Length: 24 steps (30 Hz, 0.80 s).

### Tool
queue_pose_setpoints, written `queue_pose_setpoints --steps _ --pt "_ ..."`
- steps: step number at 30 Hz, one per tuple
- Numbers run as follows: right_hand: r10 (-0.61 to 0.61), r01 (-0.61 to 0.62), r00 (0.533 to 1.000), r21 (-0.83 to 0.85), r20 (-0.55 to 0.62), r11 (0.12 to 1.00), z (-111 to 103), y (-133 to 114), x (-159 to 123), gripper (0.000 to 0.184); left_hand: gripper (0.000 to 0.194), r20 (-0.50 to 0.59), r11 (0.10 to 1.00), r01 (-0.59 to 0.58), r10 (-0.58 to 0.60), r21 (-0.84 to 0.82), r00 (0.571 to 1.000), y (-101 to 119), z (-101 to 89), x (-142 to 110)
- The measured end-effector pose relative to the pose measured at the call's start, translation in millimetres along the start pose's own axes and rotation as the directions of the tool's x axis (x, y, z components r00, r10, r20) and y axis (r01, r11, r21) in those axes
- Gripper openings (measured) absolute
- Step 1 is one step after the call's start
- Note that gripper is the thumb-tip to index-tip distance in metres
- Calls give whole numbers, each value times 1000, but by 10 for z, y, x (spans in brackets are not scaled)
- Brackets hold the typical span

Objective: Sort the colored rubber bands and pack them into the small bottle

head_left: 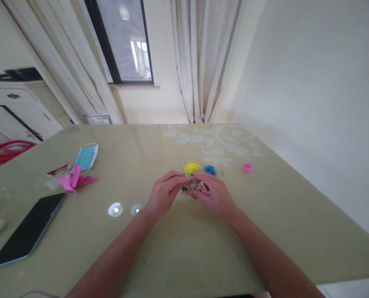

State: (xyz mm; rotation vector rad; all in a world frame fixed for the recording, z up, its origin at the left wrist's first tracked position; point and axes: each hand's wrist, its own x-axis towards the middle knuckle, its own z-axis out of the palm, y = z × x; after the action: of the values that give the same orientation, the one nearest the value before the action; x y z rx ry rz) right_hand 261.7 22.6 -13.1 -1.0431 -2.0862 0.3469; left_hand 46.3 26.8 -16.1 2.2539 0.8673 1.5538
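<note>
Both hands meet over the middle of the table around a small clear, crinkled-looking packet with black bits and a touch of pink; the fingers cover much of it, so its exact kind does not show. My left hand is closed, its fingertips at the packet's upper left edge. From the right, my right hand grips it between thumb and fingers. Just beyond the fingertips lie a heap of thin yellow bands and a smaller heap of blue bands.
A small pink cup-shaped thing sits to the right on the glossy table. On the left are a folded pink paper crane, a blue face mask and a black phone. A wall borders the table's right side.
</note>
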Motion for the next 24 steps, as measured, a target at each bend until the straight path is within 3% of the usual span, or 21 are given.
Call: queue_pose_setpoints --steps 8,11,13,16,18,24 --pt "50 -49 999 58 -10 997 -50 -58 21 37 32 49 991 -122 120 54 992 -7 -6 -3" --pt "158 -143 983 154 -92 978 -132 -49 46 41 28 -37 992 -23 27 120 999 -74 -6 7" --pt "267 -205 946 297 -184 932 -194 -5 71 43 22 -52 984 61 -53 168 997 -152 7 -5" --pt "402 -221 875 516 -271 828 -269 87 115 43 18 115 957 137 -170 255 979 -271 47 -60" --pt "437 -216 849 561 -296 799 -290 132 139 42 16 246 938 154 -235 310 940 -319 79 -108" --pt "468 -263 857 598 -215 757 -242 91 148 44 31 376 901 204 -354 383 856 -290 108 -152"
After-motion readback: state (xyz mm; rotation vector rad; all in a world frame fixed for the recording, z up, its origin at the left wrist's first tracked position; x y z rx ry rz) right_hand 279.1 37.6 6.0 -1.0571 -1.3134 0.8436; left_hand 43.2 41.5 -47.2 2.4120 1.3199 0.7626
